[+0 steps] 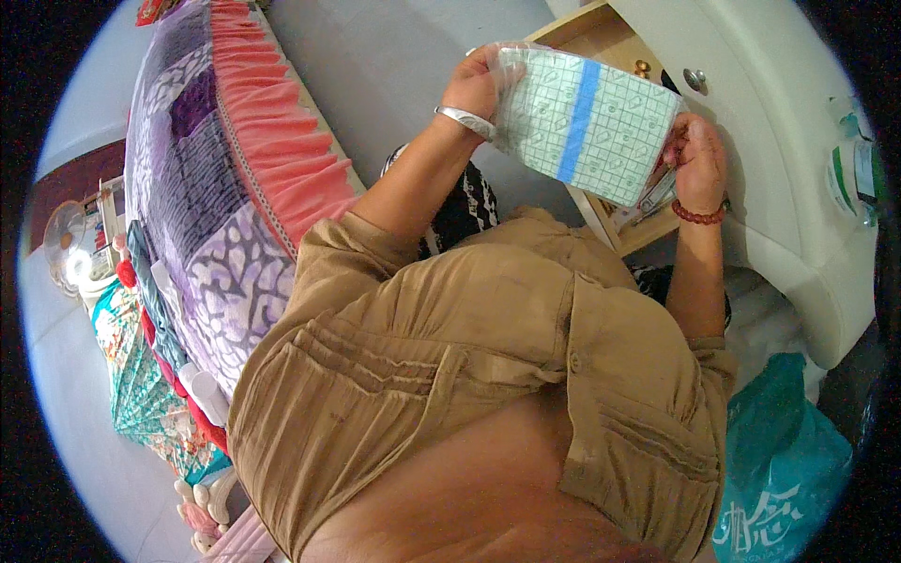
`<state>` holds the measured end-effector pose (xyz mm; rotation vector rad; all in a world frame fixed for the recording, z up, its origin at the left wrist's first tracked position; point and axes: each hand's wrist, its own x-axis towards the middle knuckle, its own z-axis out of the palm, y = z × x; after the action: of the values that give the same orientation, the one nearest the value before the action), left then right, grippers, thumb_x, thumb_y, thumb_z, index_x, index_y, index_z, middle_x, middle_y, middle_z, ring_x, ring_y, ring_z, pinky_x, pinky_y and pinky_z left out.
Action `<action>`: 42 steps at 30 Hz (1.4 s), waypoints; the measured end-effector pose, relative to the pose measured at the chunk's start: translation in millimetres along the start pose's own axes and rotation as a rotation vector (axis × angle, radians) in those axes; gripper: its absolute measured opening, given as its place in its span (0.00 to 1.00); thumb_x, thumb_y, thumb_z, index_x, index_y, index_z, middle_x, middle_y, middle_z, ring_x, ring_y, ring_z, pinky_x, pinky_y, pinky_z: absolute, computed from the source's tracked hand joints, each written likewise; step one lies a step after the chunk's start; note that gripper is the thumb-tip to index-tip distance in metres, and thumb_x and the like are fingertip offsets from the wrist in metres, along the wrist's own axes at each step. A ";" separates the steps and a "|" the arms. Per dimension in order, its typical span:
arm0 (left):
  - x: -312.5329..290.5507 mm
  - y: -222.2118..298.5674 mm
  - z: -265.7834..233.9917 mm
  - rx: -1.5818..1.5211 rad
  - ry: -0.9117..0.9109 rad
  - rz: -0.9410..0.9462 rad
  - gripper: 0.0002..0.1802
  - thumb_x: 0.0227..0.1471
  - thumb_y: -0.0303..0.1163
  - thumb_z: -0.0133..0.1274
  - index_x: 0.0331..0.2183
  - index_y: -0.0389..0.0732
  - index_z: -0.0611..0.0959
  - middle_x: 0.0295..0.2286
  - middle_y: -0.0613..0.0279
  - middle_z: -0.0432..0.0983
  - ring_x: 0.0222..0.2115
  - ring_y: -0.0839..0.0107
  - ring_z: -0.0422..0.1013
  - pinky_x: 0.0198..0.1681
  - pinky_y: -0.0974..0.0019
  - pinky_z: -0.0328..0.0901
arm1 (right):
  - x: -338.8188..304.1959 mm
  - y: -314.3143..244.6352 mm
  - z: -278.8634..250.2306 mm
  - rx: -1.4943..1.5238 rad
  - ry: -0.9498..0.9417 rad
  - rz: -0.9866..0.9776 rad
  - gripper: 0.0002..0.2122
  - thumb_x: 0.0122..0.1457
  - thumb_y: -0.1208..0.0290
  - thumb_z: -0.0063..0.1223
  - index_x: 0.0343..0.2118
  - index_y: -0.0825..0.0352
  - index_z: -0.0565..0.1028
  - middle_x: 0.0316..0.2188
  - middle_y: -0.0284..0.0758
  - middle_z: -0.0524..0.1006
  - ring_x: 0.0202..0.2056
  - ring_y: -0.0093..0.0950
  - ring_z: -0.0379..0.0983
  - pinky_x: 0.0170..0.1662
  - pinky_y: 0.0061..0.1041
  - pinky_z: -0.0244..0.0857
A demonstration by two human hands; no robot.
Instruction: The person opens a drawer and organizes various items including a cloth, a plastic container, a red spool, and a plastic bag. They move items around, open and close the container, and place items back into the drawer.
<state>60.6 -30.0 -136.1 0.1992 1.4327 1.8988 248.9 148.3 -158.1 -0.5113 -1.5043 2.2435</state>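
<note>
I hold a flat white pad point(582, 122) with a green grid print and a blue stripe down its middle, wrapped in clear plastic. My left hand point(477, 83), with a silver bangle on the wrist, grips its left edge. My right hand point(699, 159), with a red bead bracelet, grips its right edge. The pad is held up in front of an open wooden drawer point(601, 38) of a white cabinet point(779, 141). My tan shirt fills the lower middle of the view.
A bed with a purple patchwork cover and coral ruffle point(225, 178) runs along the left. A teal plastic bag point(784, 469) sits at lower right. A small fan point(64, 239) and colourful cloths lie at far left. Bottles point(854, 169) stand on the cabinet top.
</note>
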 end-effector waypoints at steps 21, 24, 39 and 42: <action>-23.7 -26.5 -18.3 0.170 -0.061 -0.025 0.09 0.40 0.22 0.45 0.30 0.37 0.73 0.26 0.65 0.70 0.26 0.74 0.66 0.29 0.75 0.62 | -4.4 21.5 18.6 -0.553 0.413 -0.341 0.14 0.47 0.66 0.47 0.12 0.70 0.64 0.09 0.23 0.59 0.16 0.13 0.51 0.17 0.15 0.48; -31.6 -3.8 -10.2 0.077 -0.132 -0.013 0.10 0.40 0.22 0.46 0.31 0.37 0.73 0.28 0.64 0.70 0.28 0.73 0.66 0.31 0.74 0.62 | -5.7 14.0 28.7 -0.625 0.386 -0.386 0.15 0.48 0.65 0.46 0.12 0.69 0.64 0.07 0.26 0.58 0.14 0.14 0.51 0.16 0.17 0.48; -31.9 0.3 -18.7 0.332 -0.088 0.117 0.10 0.37 0.22 0.49 0.29 0.36 0.74 0.27 0.64 0.70 0.27 0.74 0.66 0.31 0.74 0.61 | -1.4 18.3 26.2 -0.569 0.424 -0.361 0.16 0.49 0.64 0.44 0.10 0.68 0.63 0.07 0.25 0.56 0.13 0.14 0.50 0.15 0.16 0.46; -34.0 4.1 -14.0 0.231 -0.142 0.139 0.10 0.37 0.22 0.49 0.29 0.36 0.75 0.25 0.64 0.71 0.26 0.76 0.66 0.30 0.75 0.61 | -1.7 19.8 24.7 -0.602 0.455 -0.407 0.15 0.49 0.65 0.45 0.11 0.68 0.63 0.07 0.24 0.57 0.14 0.13 0.50 0.15 0.15 0.46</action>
<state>75.7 -62.6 -127.5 0.5451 1.5729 1.7843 235.7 121.1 -167.6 -0.7429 -1.8079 1.2455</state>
